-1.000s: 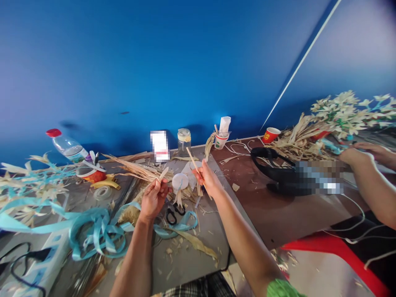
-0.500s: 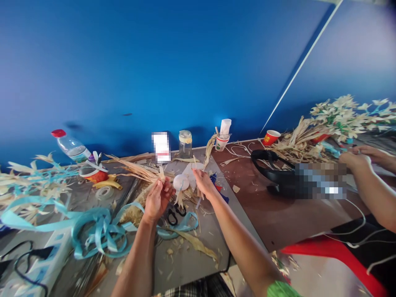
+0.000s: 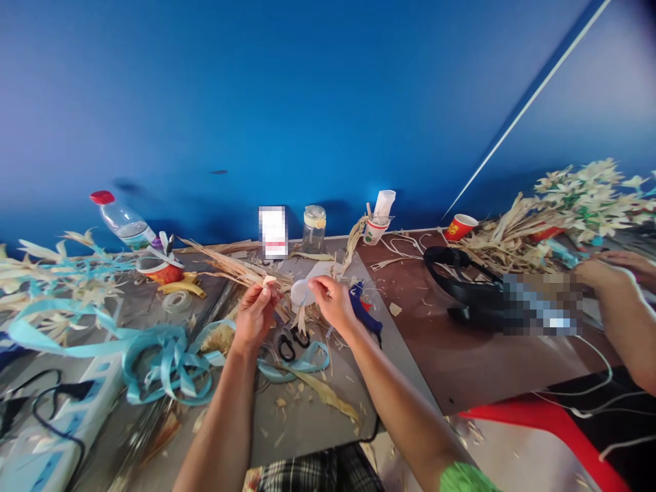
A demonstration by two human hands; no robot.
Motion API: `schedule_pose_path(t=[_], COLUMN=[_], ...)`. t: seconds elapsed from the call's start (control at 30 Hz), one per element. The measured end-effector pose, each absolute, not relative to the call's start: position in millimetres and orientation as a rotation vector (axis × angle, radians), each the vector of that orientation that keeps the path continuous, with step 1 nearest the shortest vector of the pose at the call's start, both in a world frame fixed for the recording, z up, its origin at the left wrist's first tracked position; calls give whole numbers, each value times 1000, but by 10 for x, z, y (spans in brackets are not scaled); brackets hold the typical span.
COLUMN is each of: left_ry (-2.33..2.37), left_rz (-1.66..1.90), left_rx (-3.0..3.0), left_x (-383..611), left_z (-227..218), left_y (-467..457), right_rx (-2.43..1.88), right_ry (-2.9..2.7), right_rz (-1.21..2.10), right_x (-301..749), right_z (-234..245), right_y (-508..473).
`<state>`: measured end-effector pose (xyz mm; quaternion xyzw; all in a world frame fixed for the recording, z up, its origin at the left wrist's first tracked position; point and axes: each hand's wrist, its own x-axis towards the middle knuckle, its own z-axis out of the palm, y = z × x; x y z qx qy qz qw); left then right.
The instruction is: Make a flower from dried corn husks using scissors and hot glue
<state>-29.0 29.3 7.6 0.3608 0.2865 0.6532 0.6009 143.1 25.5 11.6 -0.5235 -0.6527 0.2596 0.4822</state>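
Observation:
My left hand [image 3: 255, 316] is closed in a pinch on a small pale piece of dried husk [image 3: 268, 280], its tip sticking up above the fingers. Close by on the right, my right hand [image 3: 333, 304] has its fingertips together at the edge of a white round disc [image 3: 300, 294]. Whether they grip the disc or something small is hard to make out. Below the disc hangs a pale husk flower [image 3: 301, 320]. Black-handled scissors [image 3: 287, 346] lie beneath the hands, and a blue glue gun [image 3: 365, 311] is right of my right hand.
Turquoise ribbon [image 3: 171, 365] lies tangled at left, near a white power strip [image 3: 85, 410]. A leaning bottle [image 3: 123, 222], paper cup [image 3: 161, 268], glass jar [image 3: 314, 232] and husk strips [image 3: 220, 263] stand or lie behind. At right are a black headset-like strap [image 3: 456, 287] and a co-worker's hands [image 3: 605, 280].
My right hand has lowered and moved in toward the white disc; the thin pale strip that stood above its fingers no longer shows. My left hand keeps its pinch. The view has shifted slightly.

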Motion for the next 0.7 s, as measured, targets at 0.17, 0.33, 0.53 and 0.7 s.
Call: schedule_pose_path(t=[0.17,0.33,0.53,0.7], left_ry=[650,645,610,586], left_rz=[1610,1649,1678,1709], left_rx=[810,806,806,785], left_x=[-335,-364,-380,-387], left_z=[93,106,81,58], left_y=[324,336,349,355], right_rx=[-1092,-1055,-1236,-1337], right_ry=[-1802,-2023,-2009,-1988], right_rz=[568,341,231,179], right_x=[1262,1180,1187,1209], right_z=[103,45,11,-11], right_y=[177,150,149,167])
